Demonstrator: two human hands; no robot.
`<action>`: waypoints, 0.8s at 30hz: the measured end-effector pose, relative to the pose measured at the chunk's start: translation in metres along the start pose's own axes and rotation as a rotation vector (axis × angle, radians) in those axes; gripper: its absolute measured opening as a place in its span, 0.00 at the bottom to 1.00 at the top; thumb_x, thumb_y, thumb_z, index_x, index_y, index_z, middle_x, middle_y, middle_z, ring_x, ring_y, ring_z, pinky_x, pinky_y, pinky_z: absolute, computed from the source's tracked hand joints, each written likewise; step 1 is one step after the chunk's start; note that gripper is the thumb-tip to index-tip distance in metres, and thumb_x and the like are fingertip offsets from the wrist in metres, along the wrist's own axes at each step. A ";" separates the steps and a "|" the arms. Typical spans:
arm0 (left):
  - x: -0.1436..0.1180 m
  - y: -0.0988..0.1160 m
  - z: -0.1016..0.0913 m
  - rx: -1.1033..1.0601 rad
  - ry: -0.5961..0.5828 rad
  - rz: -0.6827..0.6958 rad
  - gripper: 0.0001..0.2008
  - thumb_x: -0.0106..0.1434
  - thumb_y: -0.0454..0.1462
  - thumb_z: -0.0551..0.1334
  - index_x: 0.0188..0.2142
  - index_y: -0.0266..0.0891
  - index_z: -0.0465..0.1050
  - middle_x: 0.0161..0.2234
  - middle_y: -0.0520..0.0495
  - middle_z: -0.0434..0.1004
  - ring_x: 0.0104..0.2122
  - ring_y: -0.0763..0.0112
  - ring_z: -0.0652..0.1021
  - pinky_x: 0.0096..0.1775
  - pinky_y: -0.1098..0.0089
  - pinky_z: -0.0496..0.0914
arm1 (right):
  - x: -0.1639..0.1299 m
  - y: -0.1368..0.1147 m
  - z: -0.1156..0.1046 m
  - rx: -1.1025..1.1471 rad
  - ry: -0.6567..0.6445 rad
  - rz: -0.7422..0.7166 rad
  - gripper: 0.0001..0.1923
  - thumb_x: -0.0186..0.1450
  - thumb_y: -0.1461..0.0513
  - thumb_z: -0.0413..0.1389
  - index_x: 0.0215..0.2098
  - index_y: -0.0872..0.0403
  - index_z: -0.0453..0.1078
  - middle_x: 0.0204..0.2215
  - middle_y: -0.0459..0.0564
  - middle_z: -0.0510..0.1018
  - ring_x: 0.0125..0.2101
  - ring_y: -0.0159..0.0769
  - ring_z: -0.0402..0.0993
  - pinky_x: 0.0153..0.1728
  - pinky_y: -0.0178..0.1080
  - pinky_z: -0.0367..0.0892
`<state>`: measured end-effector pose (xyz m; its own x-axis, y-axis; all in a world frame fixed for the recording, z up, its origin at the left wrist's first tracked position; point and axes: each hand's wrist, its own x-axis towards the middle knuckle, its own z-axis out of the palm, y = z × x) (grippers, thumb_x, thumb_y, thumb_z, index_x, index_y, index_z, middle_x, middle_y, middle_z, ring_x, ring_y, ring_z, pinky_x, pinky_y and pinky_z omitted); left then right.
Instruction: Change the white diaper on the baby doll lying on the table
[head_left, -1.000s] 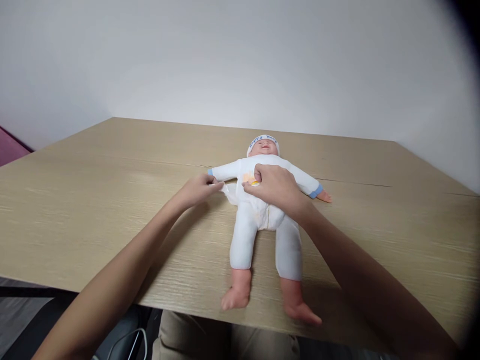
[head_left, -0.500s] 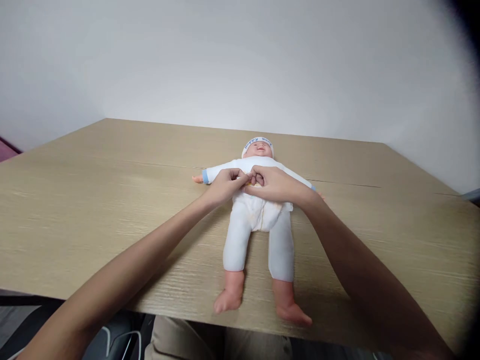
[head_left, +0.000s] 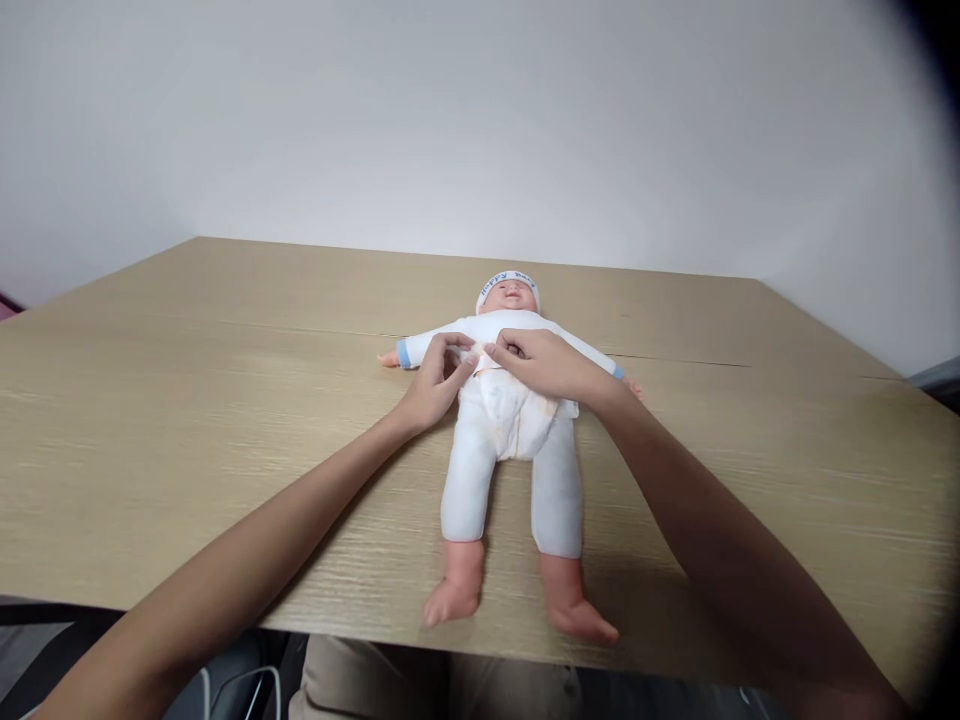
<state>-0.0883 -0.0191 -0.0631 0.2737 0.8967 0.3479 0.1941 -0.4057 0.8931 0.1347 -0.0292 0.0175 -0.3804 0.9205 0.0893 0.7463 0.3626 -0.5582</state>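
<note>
A baby doll (head_left: 469,490) in a white suit with blue cuffs lies on its back, feet towards me. A white diaper (head_left: 514,420) is around its hips, over the suit. My left hand (head_left: 439,382) is at the left side of the diaper's waist, thumb and index finger closed near its upper edge. My right hand (head_left: 547,362) lies across the doll's belly, its thumb and curled fingers pinching the diaper's front waist edge. The two hands' fingertips are close together but apart. Part of the diaper's waistband is hidden under my right hand.
The doll lies on a wooden table (head_left: 187,430), feet close to the front edge. A white headband (head_left: 506,278) with blue lettering is on the doll's head. Behind the table stands a pale wall (head_left: 480,130). Below the front edge are my trousers (head_left: 352,680) and a white cable (head_left: 240,678).
My left hand has drawn back to the left, away from the right fingertips, and more of the diaper's front shows. The right hand keeps its place on the waist. The view has shifted slightly.
</note>
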 end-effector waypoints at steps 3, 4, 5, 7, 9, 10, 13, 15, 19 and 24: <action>0.000 -0.007 0.003 0.004 0.024 -0.011 0.24 0.75 0.53 0.62 0.61 0.41 0.65 0.59 0.41 0.71 0.45 0.71 0.71 0.51 0.69 0.70 | 0.001 0.001 0.001 0.008 0.025 -0.004 0.27 0.80 0.45 0.49 0.32 0.56 0.59 0.29 0.45 0.68 0.31 0.29 0.58 0.35 0.39 0.50; 0.001 -0.008 0.003 0.002 0.023 -0.021 0.25 0.75 0.53 0.62 0.61 0.41 0.65 0.58 0.41 0.71 0.46 0.71 0.72 0.51 0.69 0.70 | 0.001 0.001 0.001 0.016 0.032 -0.003 0.27 0.79 0.45 0.50 0.32 0.56 0.59 0.29 0.45 0.68 0.31 0.28 0.58 0.35 0.39 0.50; 0.002 -0.010 0.003 -0.002 0.024 -0.032 0.25 0.74 0.54 0.62 0.60 0.41 0.66 0.56 0.42 0.72 0.45 0.70 0.72 0.50 0.69 0.70 | 0.002 0.000 0.002 0.023 0.041 0.000 0.26 0.79 0.45 0.51 0.31 0.56 0.60 0.28 0.45 0.68 0.30 0.28 0.58 0.35 0.39 0.50; 0.003 -0.012 0.003 -0.029 0.025 -0.059 0.25 0.73 0.54 0.63 0.58 0.40 0.67 0.49 0.45 0.73 0.43 0.70 0.71 0.48 0.69 0.68 | 0.002 -0.001 0.002 0.026 0.073 0.007 0.26 0.78 0.47 0.54 0.30 0.56 0.59 0.28 0.45 0.67 0.30 0.28 0.57 0.35 0.40 0.50; 0.004 -0.014 0.003 -0.076 0.028 -0.081 0.25 0.72 0.54 0.65 0.55 0.39 0.68 0.42 0.48 0.70 0.41 0.71 0.70 0.45 0.69 0.66 | 0.002 -0.003 0.003 0.022 0.112 0.003 0.25 0.77 0.49 0.56 0.29 0.56 0.58 0.27 0.45 0.66 0.30 0.28 0.57 0.35 0.40 0.50; 0.005 -0.015 0.002 -0.101 0.026 -0.086 0.25 0.71 0.55 0.66 0.53 0.38 0.68 0.41 0.49 0.69 0.40 0.71 0.69 0.44 0.70 0.65 | 0.001 -0.003 0.003 0.020 0.126 -0.001 0.25 0.76 0.50 0.56 0.28 0.56 0.58 0.27 0.45 0.66 0.30 0.28 0.56 0.35 0.40 0.50; 0.005 -0.017 0.002 -0.152 0.015 -0.085 0.25 0.70 0.56 0.68 0.49 0.38 0.68 0.39 0.50 0.68 0.38 0.72 0.68 0.42 0.70 0.64 | 0.001 -0.005 0.004 0.023 0.141 -0.012 0.24 0.75 0.52 0.57 0.28 0.56 0.57 0.27 0.45 0.66 0.30 0.27 0.57 0.35 0.40 0.49; 0.006 -0.018 0.003 -0.170 0.012 -0.077 0.26 0.69 0.58 0.69 0.47 0.38 0.68 0.38 0.51 0.68 0.37 0.73 0.68 0.41 0.69 0.63 | 0.001 -0.004 0.004 0.031 0.145 -0.015 0.23 0.74 0.53 0.59 0.27 0.57 0.58 0.26 0.44 0.67 0.30 0.27 0.58 0.35 0.39 0.50; 0.008 -0.023 0.004 -0.179 0.016 -0.056 0.26 0.69 0.58 0.70 0.46 0.38 0.69 0.37 0.51 0.67 0.36 0.73 0.67 0.41 0.69 0.63 | 0.004 0.003 0.005 0.069 0.177 -0.005 0.14 0.71 0.55 0.62 0.35 0.55 0.67 0.30 0.42 0.73 0.31 0.27 0.65 0.37 0.37 0.55; 0.008 -0.017 0.003 -0.154 0.105 -0.056 0.24 0.67 0.49 0.72 0.53 0.40 0.67 0.38 0.52 0.69 0.35 0.74 0.69 0.40 0.70 0.65 | 0.004 0.008 0.003 0.067 0.251 -0.052 0.09 0.72 0.59 0.60 0.46 0.54 0.67 0.32 0.43 0.74 0.31 0.29 0.67 0.38 0.36 0.58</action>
<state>-0.0868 -0.0057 -0.0759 0.1650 0.9339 0.3172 0.0579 -0.3302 0.9421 0.1374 -0.0233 0.0109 -0.2638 0.9112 0.3164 0.6885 0.4076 -0.5998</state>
